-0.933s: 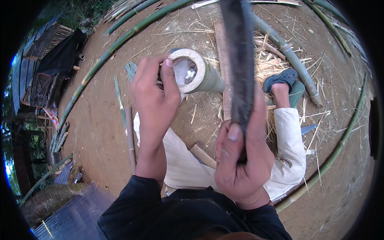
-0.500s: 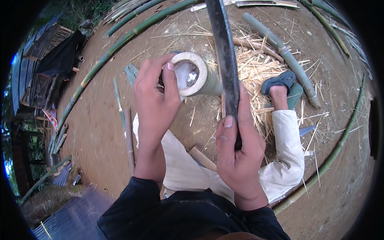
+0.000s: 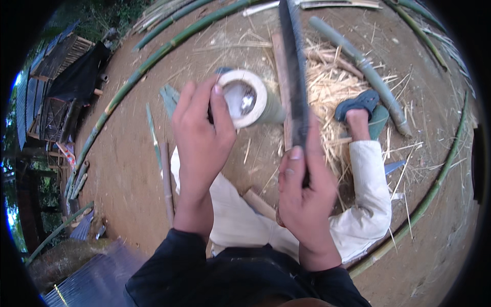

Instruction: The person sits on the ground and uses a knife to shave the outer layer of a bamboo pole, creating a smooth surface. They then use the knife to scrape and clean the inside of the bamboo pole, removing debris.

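A thick bamboo section [image 3: 262, 100] stands in front of me, its cut rim and pale hollow inside facing up. At the left of that rim my left hand [image 3: 204, 125] grips it, thumb on the edge and fingers curled round the side. My right hand [image 3: 308, 192] is closed round the handle of a long, dark-bladed machete [image 3: 295, 71]. Its blade points up and away from me, just right of the bamboo section and apart from it. Motion blurs the blade and the right hand a little.
Pale shavings [image 3: 327, 84] cover the ground beyond the machete, beside my clog-shod foot [image 3: 359, 105]. A grey-green bamboo pole [image 3: 365, 66] lies there too. Long green poles curve along the left [image 3: 138, 74] and right [image 3: 434, 197]. A narrow stick [image 3: 167, 179] lies left of my leg.
The machete blade has turned more upright and its tip has shifted right. My left hand and the bamboo section have barely moved.
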A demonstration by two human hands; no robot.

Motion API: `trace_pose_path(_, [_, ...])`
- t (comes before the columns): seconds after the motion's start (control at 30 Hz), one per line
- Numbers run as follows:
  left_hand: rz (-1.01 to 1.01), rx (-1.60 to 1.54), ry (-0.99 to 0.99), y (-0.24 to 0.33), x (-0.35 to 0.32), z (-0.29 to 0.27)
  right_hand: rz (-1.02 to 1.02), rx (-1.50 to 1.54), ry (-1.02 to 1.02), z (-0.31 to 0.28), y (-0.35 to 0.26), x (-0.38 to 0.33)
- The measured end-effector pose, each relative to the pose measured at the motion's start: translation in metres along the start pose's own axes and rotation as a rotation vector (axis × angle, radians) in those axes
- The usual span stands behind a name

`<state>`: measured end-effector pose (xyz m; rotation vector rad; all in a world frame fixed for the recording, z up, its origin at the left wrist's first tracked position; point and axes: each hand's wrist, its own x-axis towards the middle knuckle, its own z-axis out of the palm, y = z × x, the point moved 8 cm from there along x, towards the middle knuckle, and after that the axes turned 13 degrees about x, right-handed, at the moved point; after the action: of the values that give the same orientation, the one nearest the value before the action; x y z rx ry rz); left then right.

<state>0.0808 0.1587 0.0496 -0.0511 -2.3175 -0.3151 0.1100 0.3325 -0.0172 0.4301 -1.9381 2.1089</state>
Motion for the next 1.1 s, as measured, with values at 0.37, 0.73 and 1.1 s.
trace_pose_path(0.37, [0.011, -0.021, 0.007, 0.003, 0.004, 0.001, -0.091, -0.015, -0.038, 0.012, -0.010, 0.004])
trace_pose_path(0.73, [-0.003, -0.016, 0.014, -0.005, 0.007, 0.000, -0.179, -0.043, -0.012, 0.013, -0.015, 0.007])
trace_pose_path(1.1, [-0.007, -0.007, 0.013, -0.011, 0.002, 0.000, 0.046, -0.113, 0.000, 0.006, 0.032, 0.000])
